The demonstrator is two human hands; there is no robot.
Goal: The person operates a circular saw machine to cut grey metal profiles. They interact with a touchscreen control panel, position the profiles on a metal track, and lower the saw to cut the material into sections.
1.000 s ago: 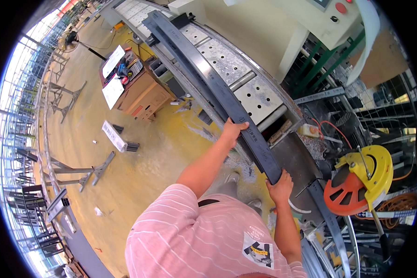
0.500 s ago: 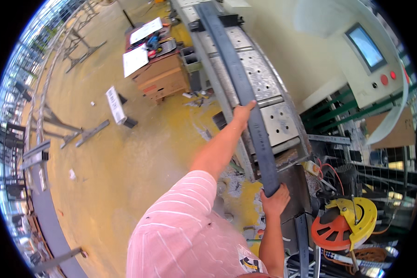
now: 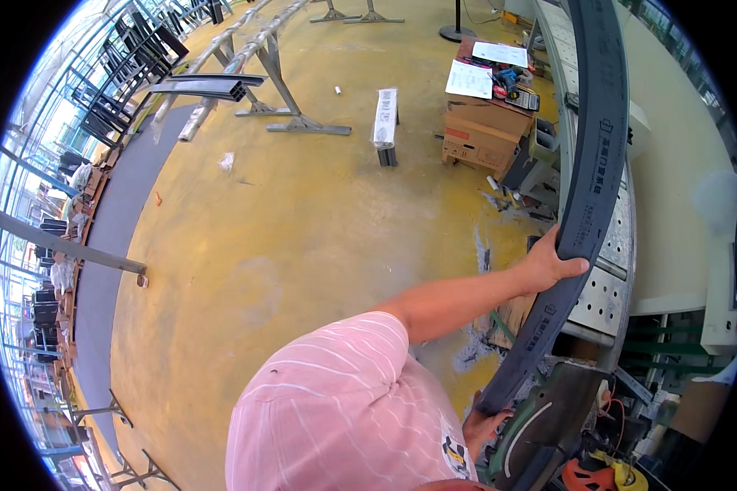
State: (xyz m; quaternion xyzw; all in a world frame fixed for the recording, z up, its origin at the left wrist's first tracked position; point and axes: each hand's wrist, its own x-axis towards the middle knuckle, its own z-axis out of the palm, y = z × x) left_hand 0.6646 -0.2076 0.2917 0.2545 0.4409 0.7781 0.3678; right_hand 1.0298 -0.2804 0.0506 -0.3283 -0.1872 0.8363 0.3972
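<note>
A long dark grey profile bar (image 3: 594,155) with pale printing runs from the top right down towards my body. My left hand (image 3: 555,260) is closed around its middle part, thumb across the upper face. At the near end, my right hand (image 3: 485,427) grips the bar from below, its fingers partly hidden. The bar appears raised over a metal roller conveyor (image 3: 602,307) with perforated plates and covers much of it.
A cardboard box (image 3: 479,143) carrying papers and tools stands left of the conveyor. A wrapped short profile (image 3: 385,123) rests on the yellow floor. Metal trestles (image 3: 282,78) stand at the far left. An orange-and-yellow guarded tool (image 3: 602,475) lies at the lower right.
My view has turned left. The bar, which lay along the conveyor, now appears lifted closer to me, with both hands still on it.
</note>
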